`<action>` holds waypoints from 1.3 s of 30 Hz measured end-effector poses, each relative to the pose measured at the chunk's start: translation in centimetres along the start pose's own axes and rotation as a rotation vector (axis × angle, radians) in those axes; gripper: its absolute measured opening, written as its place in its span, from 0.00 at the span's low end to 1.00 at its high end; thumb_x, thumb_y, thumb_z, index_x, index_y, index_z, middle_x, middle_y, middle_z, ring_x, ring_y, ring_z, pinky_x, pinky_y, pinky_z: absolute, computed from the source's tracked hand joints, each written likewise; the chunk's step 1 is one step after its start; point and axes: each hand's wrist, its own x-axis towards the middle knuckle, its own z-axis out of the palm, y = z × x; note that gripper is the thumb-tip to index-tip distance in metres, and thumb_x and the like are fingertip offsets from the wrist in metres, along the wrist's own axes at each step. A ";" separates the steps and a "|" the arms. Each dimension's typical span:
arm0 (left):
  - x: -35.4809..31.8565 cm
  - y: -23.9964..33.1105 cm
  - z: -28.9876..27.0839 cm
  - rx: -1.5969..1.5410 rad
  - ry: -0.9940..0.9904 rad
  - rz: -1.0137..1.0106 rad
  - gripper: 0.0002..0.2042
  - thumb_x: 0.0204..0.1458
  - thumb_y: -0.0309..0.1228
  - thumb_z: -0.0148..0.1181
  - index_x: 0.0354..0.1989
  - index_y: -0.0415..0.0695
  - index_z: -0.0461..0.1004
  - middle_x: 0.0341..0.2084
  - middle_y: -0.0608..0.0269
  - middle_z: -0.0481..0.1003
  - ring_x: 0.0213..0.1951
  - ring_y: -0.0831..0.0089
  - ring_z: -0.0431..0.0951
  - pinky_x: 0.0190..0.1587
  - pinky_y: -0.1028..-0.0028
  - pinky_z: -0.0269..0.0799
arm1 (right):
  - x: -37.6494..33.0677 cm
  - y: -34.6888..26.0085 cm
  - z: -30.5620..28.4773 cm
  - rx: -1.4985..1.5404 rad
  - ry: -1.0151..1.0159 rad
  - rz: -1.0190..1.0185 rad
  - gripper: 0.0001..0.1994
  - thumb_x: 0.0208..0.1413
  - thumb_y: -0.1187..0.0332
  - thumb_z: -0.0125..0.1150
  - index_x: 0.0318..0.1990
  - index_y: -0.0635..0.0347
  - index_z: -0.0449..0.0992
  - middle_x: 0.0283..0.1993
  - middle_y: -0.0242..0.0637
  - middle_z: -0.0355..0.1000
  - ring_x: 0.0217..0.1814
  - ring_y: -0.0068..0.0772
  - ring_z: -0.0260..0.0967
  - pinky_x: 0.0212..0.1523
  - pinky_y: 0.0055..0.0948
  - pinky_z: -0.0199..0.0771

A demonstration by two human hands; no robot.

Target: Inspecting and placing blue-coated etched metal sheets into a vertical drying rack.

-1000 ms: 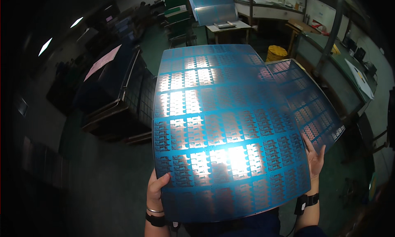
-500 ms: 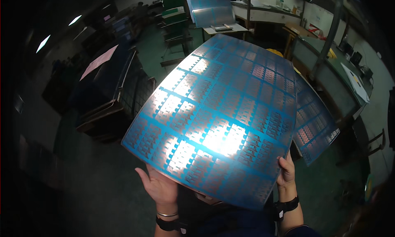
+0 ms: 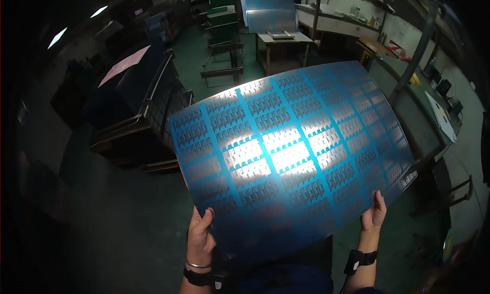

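Note:
A large, thin shiny panel point(image 3: 286, 192) with a blue grid and rows of copper-toned patterned blocks spans the space in front of me. It tilts, and bright light glares off its middle. My left hand point(image 3: 201, 233) grips its left edge near the lower corner, thumb on the face. On the lower right edge, my right hand point(image 3: 375, 212) holds it with the thumb on top and the other fingers hidden beneath. A pale patterned corner point(image 3: 408, 179) shows at the panel's right, seemingly from another panel mostly hidden behind it.
Left stands a dark stack or cabinet with a pink sheet point(image 3: 124, 66) on top. Ahead are a small table point(image 3: 284, 38), another blue panel point(image 3: 270, 14) propped behind it, and a metal rack point(image 3: 222, 59). A long workbench point(image 3: 408, 90) with a post runs along the right.
The panel has turned to lie wider across my view. My left hand, previously open under its lower edge, now grips the left edge. The second panel at right is now mostly covered.

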 end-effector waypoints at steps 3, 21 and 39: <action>-0.1 0.6 -2.4 0.087 0.090 0.054 0.28 0.51 0.20 0.55 0.62 0.42 0.54 0.48 0.68 0.68 0.42 0.81 0.71 0.47 0.81 0.69 | -1.4 -1.8 -0.2 -0.210 -0.028 -0.155 0.19 0.56 0.76 0.50 0.56 0.63 0.61 0.52 0.43 0.67 0.55 0.40 0.65 0.55 0.43 0.65; -0.9 2.2 -8.7 0.281 0.700 0.363 0.08 0.56 0.31 0.52 0.41 0.42 0.70 0.30 0.69 0.72 0.30 0.81 0.73 0.33 0.81 0.72 | -4.8 -0.2 -1.3 -0.506 0.047 0.248 0.17 0.42 0.82 0.63 0.43 0.67 0.71 0.37 0.39 0.71 0.36 0.32 0.71 0.39 0.30 0.71; -3.0 2.2 -5.1 0.435 0.741 -0.115 0.18 0.54 0.54 0.44 0.21 0.55 0.61 0.11 0.74 0.53 0.09 0.78 0.45 0.09 0.75 0.41 | -4.3 2.0 7.2 -0.837 -0.143 0.341 0.21 0.48 0.68 0.64 0.50 0.62 0.68 0.44 0.29 0.66 0.45 0.22 0.62 0.46 0.24 0.64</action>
